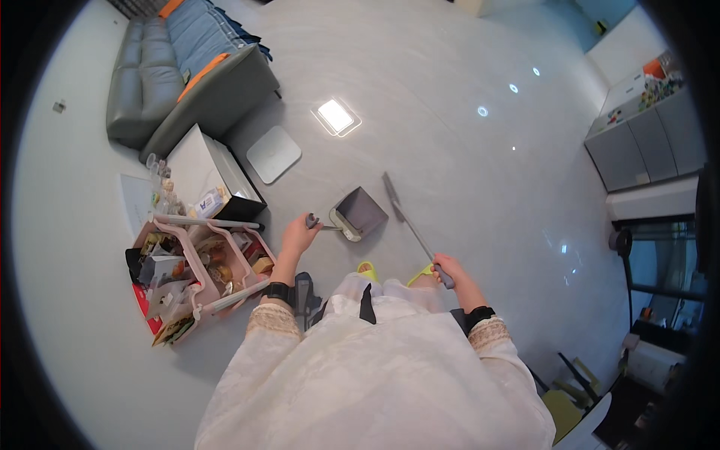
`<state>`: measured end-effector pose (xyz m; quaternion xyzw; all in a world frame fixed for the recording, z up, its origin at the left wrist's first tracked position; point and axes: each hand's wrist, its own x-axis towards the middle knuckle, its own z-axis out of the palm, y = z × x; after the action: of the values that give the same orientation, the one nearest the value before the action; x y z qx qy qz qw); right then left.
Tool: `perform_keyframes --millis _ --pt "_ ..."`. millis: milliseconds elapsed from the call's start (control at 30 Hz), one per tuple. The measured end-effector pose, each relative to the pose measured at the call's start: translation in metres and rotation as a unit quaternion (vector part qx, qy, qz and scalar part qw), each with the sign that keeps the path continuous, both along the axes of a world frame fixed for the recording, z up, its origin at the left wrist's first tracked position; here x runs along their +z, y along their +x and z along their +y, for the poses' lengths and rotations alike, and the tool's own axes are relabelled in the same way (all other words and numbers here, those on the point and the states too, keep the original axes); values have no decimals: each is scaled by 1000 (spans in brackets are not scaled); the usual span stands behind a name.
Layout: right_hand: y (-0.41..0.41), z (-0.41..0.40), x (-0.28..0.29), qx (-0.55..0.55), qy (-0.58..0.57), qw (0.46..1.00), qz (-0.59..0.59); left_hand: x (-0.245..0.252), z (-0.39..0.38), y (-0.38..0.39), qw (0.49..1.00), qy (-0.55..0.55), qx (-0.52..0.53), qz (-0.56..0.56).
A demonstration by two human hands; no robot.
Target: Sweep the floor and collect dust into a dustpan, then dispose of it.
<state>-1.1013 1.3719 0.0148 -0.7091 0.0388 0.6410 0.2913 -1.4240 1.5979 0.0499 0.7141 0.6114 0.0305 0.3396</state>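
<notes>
My left hand (300, 232) is closed around the grey-ended handle of a long-handled dustpan (363, 214). The pan lies on the pale floor ahead of my feet, its grey hollow facing up and to the right. My right hand (448, 269) grips the grey handle of a broom (413, 229). The broom's shaft slants up and left to its narrow grey head, just right of the dustpan and apart from it. Yellow-green slippers (368, 271) are on my feet, between the two hands.
At the left stands a pink tiered storage cart (197, 275) full of packets, beside a low white-topped cabinet (194, 163). A flat white scale (274, 154) lies on the floor near a grey leather sofa (236, 84). Grey cabinets (647, 143) and a chair (562, 410) are on the right.
</notes>
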Motion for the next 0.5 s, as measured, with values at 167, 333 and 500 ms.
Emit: perform_keyframes --millis 167,333,500 --pt "-10 47 18 54 30 997 54 -1 15 -31 999 7 47 -14" --pt "-3 113 34 121 69 990 31 0 24 -53 994 66 82 -42" --pt "-7 203 13 126 89 984 89 8 34 -48 986 17 163 -1"
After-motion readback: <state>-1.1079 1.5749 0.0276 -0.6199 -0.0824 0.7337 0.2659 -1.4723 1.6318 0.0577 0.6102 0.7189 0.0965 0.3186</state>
